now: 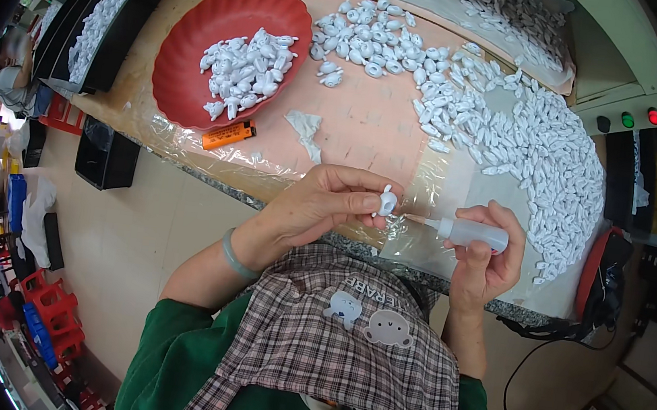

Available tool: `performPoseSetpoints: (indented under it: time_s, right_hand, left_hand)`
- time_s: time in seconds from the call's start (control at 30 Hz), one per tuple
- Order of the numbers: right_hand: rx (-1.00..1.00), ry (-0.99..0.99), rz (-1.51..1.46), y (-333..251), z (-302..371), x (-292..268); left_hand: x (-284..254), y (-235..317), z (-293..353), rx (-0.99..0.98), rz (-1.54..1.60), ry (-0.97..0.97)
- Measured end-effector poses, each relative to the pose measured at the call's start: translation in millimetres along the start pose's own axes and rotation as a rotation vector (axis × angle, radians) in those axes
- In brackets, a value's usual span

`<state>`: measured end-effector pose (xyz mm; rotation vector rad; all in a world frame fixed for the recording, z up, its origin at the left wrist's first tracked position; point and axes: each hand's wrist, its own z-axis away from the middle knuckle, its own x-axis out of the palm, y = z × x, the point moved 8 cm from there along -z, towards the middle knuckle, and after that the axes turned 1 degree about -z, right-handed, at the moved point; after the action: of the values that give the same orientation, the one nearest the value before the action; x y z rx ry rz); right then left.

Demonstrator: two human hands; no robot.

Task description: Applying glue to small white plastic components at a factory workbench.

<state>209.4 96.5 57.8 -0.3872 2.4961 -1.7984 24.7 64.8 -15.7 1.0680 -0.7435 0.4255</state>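
Between the thumb and fingers of my left hand (328, 207) is a small white plastic figure part (386, 202) with a round hollow in it. My right hand (491, 260) grips a translucent squeeze bottle (475, 235) lying nearly level, its thin nozzle tip pointing left, close to the part. Whether the tip touches the part I cannot tell. Beyond my hands, a pile of rounded white parts (375, 40) lies on the pink sheet (362, 120). Many slimmer white parts (530, 139) spread over the right side of the table.
A red scalloped bowl (174, 66) holds assembled white figures (250, 71). Beside it lie an orange lighter (229, 135) and a crumpled tissue (304, 131). A green metal housing (643, 71) with lit buttons stands at the back right. Black trays (105, 34) line the far left, where another person (15, 76) sits.
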Motion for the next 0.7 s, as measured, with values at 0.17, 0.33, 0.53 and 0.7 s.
performPoseSetpoints:
  time_s: [0.17, 0.33, 0.53, 0.7]
  right_hand:
    - [-0.205, -0.060, 0.326, -10.9, 4.0, 3.2]
    - [-0.247, -0.072, 0.408, -14.7, 5.7, 6.1]
    - [-0.253, -0.080, 0.440, -16.8, 6.3, 6.3]
    - [-0.273, -0.117, 0.454, -16.0, 6.5, 8.4]
  left_hand:
    - [-1.4, -2.1, -0.1, -0.013, -0.006, 0.002]
    - [-2.1, -3.2, 0.2, -0.038, -0.017, 0.016]
    - [-2.7, -4.3, -0.2, -0.038, -0.015, 0.003]
    - [-1.7, -3.2, -0.2, -0.031, -0.013, -0.005]
